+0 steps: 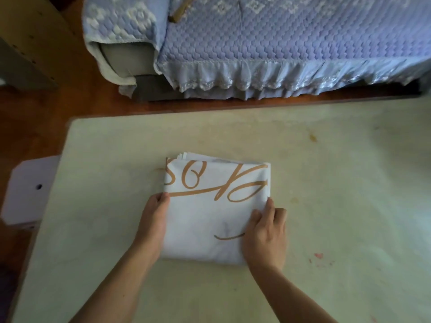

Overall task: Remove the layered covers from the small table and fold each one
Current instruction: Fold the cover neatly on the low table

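Note:
A white cover (210,206) with tan script lettering lies folded into a thick rectangle on the pale tabletop (326,183). Several layered edges show at its far side. My left hand (152,220) is at the cover's left edge, with its fingertips curled around that edge. My right hand (265,231) rests on the cover's right side, fingers slightly bent and pressing down on the top layer near the edge.
A sofa with a quilted lavender cover (279,43) and lace frill stands beyond the table's far edge. A white box-like object (30,187) sits on the wooden floor to the left. The tabletop bears yellow and red stains.

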`<control>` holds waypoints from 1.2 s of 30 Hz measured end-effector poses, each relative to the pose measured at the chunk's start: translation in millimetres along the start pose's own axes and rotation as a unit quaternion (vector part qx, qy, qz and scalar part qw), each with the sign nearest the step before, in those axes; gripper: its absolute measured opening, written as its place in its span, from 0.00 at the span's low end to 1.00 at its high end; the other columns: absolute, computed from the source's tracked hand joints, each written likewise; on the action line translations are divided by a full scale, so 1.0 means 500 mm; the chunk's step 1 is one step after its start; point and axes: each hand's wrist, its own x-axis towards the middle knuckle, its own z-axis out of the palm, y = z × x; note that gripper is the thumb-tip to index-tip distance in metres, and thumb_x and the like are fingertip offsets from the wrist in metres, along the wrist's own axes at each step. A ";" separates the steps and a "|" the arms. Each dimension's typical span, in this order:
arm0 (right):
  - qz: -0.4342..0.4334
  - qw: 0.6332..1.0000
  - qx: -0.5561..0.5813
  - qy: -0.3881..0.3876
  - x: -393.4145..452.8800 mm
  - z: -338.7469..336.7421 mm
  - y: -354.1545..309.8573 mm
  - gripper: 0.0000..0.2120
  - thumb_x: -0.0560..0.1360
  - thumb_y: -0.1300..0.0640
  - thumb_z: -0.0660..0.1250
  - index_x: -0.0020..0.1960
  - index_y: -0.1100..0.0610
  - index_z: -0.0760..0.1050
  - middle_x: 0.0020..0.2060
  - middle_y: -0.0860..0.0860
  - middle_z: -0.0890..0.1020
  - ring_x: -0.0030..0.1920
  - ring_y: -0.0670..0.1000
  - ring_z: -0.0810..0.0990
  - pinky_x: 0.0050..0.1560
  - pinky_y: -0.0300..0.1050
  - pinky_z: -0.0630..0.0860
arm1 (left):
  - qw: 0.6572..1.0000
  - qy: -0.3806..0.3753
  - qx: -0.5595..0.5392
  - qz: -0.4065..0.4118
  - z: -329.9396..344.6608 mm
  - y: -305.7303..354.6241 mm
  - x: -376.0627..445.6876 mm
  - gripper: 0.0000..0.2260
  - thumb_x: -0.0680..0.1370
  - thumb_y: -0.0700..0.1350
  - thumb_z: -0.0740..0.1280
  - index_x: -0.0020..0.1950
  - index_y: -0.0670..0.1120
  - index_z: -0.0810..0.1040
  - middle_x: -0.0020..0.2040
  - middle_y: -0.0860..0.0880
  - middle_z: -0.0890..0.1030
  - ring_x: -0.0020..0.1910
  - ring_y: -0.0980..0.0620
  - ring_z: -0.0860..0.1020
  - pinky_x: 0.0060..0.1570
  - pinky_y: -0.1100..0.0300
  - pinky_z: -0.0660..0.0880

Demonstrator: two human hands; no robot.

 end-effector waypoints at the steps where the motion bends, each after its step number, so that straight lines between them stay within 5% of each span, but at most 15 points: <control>1: 0.004 1.000 0.002 -0.001 0.000 -0.001 -0.001 0.23 0.81 0.51 0.57 0.75 0.54 0.63 0.56 0.53 0.68 0.56 0.60 0.73 0.54 0.53 0.71 | 1.000 -0.008 0.003 0.004 -0.002 -0.001 -0.001 0.07 0.85 0.47 0.61 0.50 0.48 0.76 0.43 0.51 0.78 0.40 0.54 0.74 0.38 0.58 0.70; 6: 0.014 1.000 0.024 -0.014 0.008 -0.028 -0.026 0.22 0.80 0.54 0.61 0.73 0.55 0.66 0.55 0.57 0.72 0.57 0.63 0.74 0.53 0.54 0.71 | 0.999 -0.014 0.039 0.029 -0.007 -0.013 -0.006 0.08 0.85 0.51 0.61 0.60 0.48 0.70 0.46 0.52 0.78 0.44 0.51 0.75 0.41 0.57 0.70; 10: 0.025 0.998 0.047 -0.027 0.078 -0.074 -0.064 0.34 0.77 0.46 0.64 0.79 0.55 0.58 0.70 0.57 0.68 0.69 0.61 0.67 0.68 0.55 0.66 | 0.994 -0.081 0.053 0.043 -0.031 -0.010 -0.007 0.09 0.85 0.51 0.61 0.55 0.49 0.77 0.49 0.49 0.82 0.49 0.49 0.79 0.48 0.54 0.73; 13: -0.191 0.978 -0.074 -0.026 0.124 -0.073 -0.122 0.33 0.77 0.39 0.62 0.77 0.53 0.64 0.72 0.54 0.69 0.72 0.58 0.64 0.73 0.55 0.61 | 0.988 -0.131 0.039 0.065 -0.054 -0.013 -0.010 0.06 0.84 0.52 0.63 0.53 0.52 0.76 0.49 0.47 0.82 0.51 0.46 0.80 0.54 0.46 0.76; 16: -0.351 0.910 -0.123 -0.182 0.143 -0.061 -0.192 0.34 0.78 0.30 0.48 0.73 0.51 0.70 0.67 0.51 0.76 0.69 0.54 0.70 0.72 0.50 0.63 | 0.979 -0.170 0.034 0.104 -0.071 -0.010 -0.013 0.04 0.81 0.52 0.64 0.53 0.54 0.76 0.49 0.49 0.83 0.48 0.52 0.79 0.54 0.48 0.76; 19: -0.301 0.910 -0.129 -0.255 0.161 -0.062 -0.275 0.23 0.83 0.39 0.48 0.49 0.51 0.75 0.47 0.52 0.81 0.53 0.57 0.78 0.53 0.50 0.72 | 0.972 -0.203 0.035 0.112 -0.094 -0.011 -0.020 0.10 0.78 0.53 0.64 0.56 0.50 0.76 0.52 0.52 0.84 0.52 0.55 0.81 0.54 0.52 0.77; 21: -0.279 0.903 -0.196 -0.261 0.196 -0.040 -0.323 0.14 0.84 0.47 0.53 0.53 0.52 0.75 0.53 0.54 0.80 0.56 0.58 0.78 0.51 0.48 0.72 | 0.969 -0.218 0.038 0.112 -0.110 -0.019 -0.025 0.13 0.78 0.53 0.64 0.59 0.49 0.77 0.55 0.53 0.84 0.56 0.54 0.82 0.58 0.52 0.77; 23: -0.243 0.899 -0.215 -0.295 0.219 -0.011 -0.367 0.19 0.83 0.50 0.57 0.71 0.52 0.71 0.67 0.54 0.76 0.66 0.58 0.75 0.62 0.49 0.73 | 0.968 -0.227 0.025 0.099 -0.122 -0.030 -0.029 0.16 0.78 0.56 0.65 0.62 0.49 0.76 0.59 0.52 0.84 0.60 0.51 0.81 0.62 0.49 0.76; 25: -0.230 0.881 -0.243 -0.335 0.235 0.026 -0.397 0.22 0.82 0.53 0.60 0.75 0.55 0.67 0.70 0.55 0.74 0.68 0.58 0.73 0.66 0.49 0.71 | 0.969 -0.231 0.007 0.083 -0.129 -0.037 -0.027 0.17 0.77 0.56 0.65 0.62 0.49 0.76 0.59 0.52 0.84 0.62 0.49 0.81 0.64 0.48 0.76; 30: -0.233 0.895 -0.228 -0.303 0.250 0.087 -0.408 0.10 0.79 0.59 0.66 0.57 0.53 0.82 0.54 0.51 0.82 0.56 0.53 0.79 0.50 0.41 0.71 | 0.949 -0.301 -0.084 0.027 -0.130 -0.024 -0.019 0.21 0.77 0.45 0.65 0.71 0.47 0.73 0.65 0.51 0.82 0.66 0.52 0.79 0.66 0.56 0.75; 33: -0.218 0.913 -0.166 -0.303 0.263 0.093 -0.411 0.08 0.75 0.60 0.71 0.43 0.47 0.82 0.43 0.45 0.82 0.48 0.48 0.79 0.48 0.39 0.71 | 0.933 -0.345 -0.103 0.014 -0.133 -0.005 0.002 0.23 0.74 0.40 0.65 0.70 0.48 0.74 0.63 0.51 0.83 0.63 0.55 0.80 0.60 0.61 0.76; 36: -0.251 0.906 -0.157 -0.303 0.261 0.107 -0.419 0.08 0.72 0.58 0.76 0.42 0.46 0.80 0.41 0.44 0.81 0.45 0.46 0.79 0.42 0.37 0.71 | 0.939 -0.337 -0.065 0.033 -0.117 0.008 0.026 0.25 0.70 0.38 0.64 0.67 0.49 0.76 0.60 0.52 0.84 0.61 0.53 0.81 0.60 0.58 0.77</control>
